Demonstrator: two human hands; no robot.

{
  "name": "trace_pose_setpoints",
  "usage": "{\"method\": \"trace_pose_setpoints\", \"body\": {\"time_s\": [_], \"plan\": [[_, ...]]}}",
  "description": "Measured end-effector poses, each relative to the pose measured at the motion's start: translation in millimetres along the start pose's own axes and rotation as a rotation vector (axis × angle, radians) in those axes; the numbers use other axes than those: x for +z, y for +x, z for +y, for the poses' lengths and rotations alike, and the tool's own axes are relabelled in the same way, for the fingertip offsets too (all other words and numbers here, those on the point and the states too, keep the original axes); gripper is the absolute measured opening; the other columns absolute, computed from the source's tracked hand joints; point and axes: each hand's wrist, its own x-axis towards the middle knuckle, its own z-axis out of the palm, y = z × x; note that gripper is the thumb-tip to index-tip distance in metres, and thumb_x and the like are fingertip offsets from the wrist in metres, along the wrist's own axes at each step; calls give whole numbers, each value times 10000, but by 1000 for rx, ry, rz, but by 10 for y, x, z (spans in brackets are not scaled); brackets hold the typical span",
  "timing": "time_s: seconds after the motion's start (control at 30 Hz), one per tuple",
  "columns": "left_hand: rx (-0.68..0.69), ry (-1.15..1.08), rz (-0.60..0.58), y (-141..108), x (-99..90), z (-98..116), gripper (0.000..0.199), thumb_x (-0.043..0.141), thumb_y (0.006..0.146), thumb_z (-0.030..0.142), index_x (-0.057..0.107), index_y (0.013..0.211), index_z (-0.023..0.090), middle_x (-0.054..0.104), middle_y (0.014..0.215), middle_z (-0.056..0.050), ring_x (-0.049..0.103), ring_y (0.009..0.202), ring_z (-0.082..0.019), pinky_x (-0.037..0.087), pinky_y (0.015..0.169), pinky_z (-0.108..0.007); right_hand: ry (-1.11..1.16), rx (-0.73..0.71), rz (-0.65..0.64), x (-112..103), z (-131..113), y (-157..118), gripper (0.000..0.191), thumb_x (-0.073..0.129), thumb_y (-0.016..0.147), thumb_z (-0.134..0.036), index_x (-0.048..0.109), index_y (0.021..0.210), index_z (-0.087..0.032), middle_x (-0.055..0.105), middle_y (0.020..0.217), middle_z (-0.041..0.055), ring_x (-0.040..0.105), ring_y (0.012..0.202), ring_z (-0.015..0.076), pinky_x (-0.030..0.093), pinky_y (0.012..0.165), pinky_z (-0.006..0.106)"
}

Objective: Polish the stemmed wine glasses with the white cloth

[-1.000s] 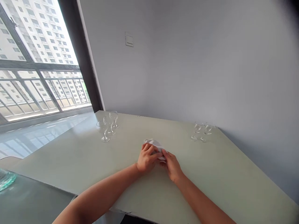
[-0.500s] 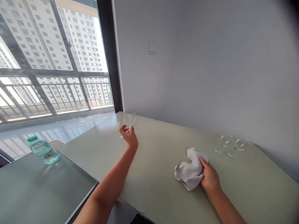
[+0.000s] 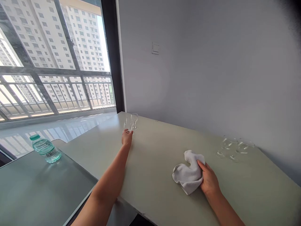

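My left hand (image 3: pixel 127 137) reaches to the far end of the table, its fingers curled around the lower part of a clear stemmed glass (image 3: pixel 128 125). Another clear glass (image 3: pixel 134 117) stands just behind it, and the two overlap in view. The hand partly hides the front glass's stem and foot. In my right hand (image 3: pixel 210 179) is a crumpled white cloth (image 3: pixel 189 174), pinched between thumb and fingers over the tabletop. Its loose part hangs to the left.
Two more clear stemmed glasses (image 3: pixel 229 143) stand near the wall on the right. A green-capped water bottle (image 3: pixel 45 149) is on the lower dark glass-topped table (image 3: pixel 47 191) to the left. The pale table (image 3: pixel 160 150) runs along a grey wall, with large windows beyond at left.
My left hand has gone from open fingers beside the glasses to closed fingers low on the front one. My right hand has shifted slightly left with the cloth.
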Motion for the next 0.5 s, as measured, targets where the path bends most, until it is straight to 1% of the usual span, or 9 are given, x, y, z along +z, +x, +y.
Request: {"method": "trace_pose_setpoints", "body": {"time_s": [0.07,0.13,0.17,0.27,0.33,0.4,0.43,0.5], "plan": [[95,31,-34,-150,81,60,333,561,697,315,523,1009,204,620,886,-39,523,966,-229,373,825,-350,5,19,-21,27,-17,-41,413,692,544,-344,617,916,-179,662,778,-6,612,683,177,490,540,245],[265,59,-92,-374,215,116,301,536,726,279,522,1019,211,620,884,-33,508,992,-215,357,850,-333,9,23,-41,59,-51,-98,421,684,560,-358,613,935,-181,661,775,1,609,665,179,484,535,253],[361,74,-136,-510,292,136,307,512,745,256,506,1048,209,617,897,-34,519,969,-203,366,837,-318,15,13,-48,75,-73,-130,420,678,571,-365,609,942,-181,659,771,4,606,656,180,480,534,256],[602,149,-305,-952,502,146,375,432,799,221,400,1172,195,605,933,-47,564,855,-179,403,743,-292,44,-65,-45,119,-153,-231,399,657,610,-380,599,951,-180,644,754,6,590,641,173,463,539,257],[732,218,-410,-1217,589,114,412,397,824,223,327,1229,192,604,951,-56,569,856,-186,407,735,-301,37,-155,-37,148,-195,-303,397,634,646,-394,590,974,-176,629,753,8,570,638,164,447,541,252],[896,279,-473,-1419,634,66,459,402,835,270,272,1266,179,600,961,-67,559,895,-197,397,783,-330,-12,-259,-50,182,-207,-385,405,605,684,-407,581,1009,-166,618,781,19,550,656,159,434,555,248],[975,299,-489,-1493,644,43,510,426,829,322,246,1282,172,597,962,-72,552,910,-202,388,812,-347,-57,-306,-77,203,-199,-431,403,588,704,-410,580,1022,-162,613,798,24,539,670,155,428,567,245],[1099,326,-489,-1587,648,9,649,476,787,452,212,1304,159,587,969,-83,542,929,-213,364,858,-376,-186,-356,-188,250,-168,-529,391,556,742,-407,578,1045,-161,598,795,21,515,675,142,420,583,237]]}}
